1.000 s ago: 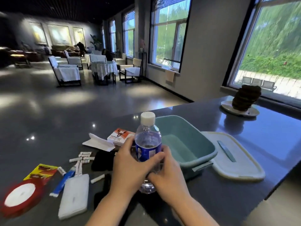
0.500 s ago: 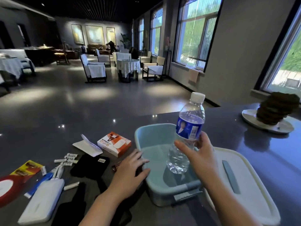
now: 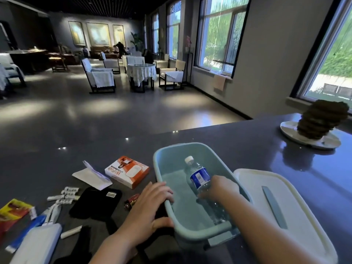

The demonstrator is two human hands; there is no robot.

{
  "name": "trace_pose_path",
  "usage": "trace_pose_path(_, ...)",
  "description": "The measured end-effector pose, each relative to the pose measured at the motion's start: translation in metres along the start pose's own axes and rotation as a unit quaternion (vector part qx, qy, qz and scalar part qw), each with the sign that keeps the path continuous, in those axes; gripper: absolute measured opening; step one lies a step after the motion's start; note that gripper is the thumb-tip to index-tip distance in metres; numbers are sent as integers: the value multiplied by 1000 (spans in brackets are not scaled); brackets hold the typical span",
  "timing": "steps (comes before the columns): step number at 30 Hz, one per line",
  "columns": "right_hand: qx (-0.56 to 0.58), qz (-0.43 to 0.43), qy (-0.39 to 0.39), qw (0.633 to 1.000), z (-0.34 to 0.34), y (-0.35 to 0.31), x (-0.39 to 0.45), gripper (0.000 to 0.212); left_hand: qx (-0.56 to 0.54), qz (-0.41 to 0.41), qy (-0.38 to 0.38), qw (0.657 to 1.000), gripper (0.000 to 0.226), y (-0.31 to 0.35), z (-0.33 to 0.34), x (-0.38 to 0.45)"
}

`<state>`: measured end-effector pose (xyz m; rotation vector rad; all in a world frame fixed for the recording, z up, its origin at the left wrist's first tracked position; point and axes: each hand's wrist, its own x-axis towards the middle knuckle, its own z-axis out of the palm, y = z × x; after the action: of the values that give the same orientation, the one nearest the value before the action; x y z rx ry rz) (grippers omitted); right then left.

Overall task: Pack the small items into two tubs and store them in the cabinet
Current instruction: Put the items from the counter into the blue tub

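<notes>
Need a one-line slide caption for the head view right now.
Right hand lays a water bottle in the blue tub; left hand rests on its rim.

The left hand (image 3: 150, 210) is laid palm-down with fingers spread and nearly straight, the fingertips set against a rim. The right hand (image 3: 221, 189) is reached forward from a bare forearm, its fingers curled round something held low.
</notes>
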<state>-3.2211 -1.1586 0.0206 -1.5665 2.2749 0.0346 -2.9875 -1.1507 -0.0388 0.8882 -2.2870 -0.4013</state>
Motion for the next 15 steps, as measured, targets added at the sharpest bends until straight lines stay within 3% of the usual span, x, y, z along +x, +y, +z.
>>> trace_pose_path(4,9,-16,42,999,2,-1,-1,38,-5,3,12,1000,59,4,2,6)
trace_pose_path(7,77,-101,80,989,-1,1,-20,46,-17,3,38,999,56,13,10,8)
trace_pose_path(11,204,-182,155,949,22,15,-75,19,-27,-36,92,995,53,52,29,9)
trace_pose_path(13,189,-192,223,937,41,34,-89,16,-22,-57,110,992,53,72,38,6)
trace_pose_path(15,162,-214,239,933,46,52,-90,21,-4,-40,98,994,51,82,43,2)
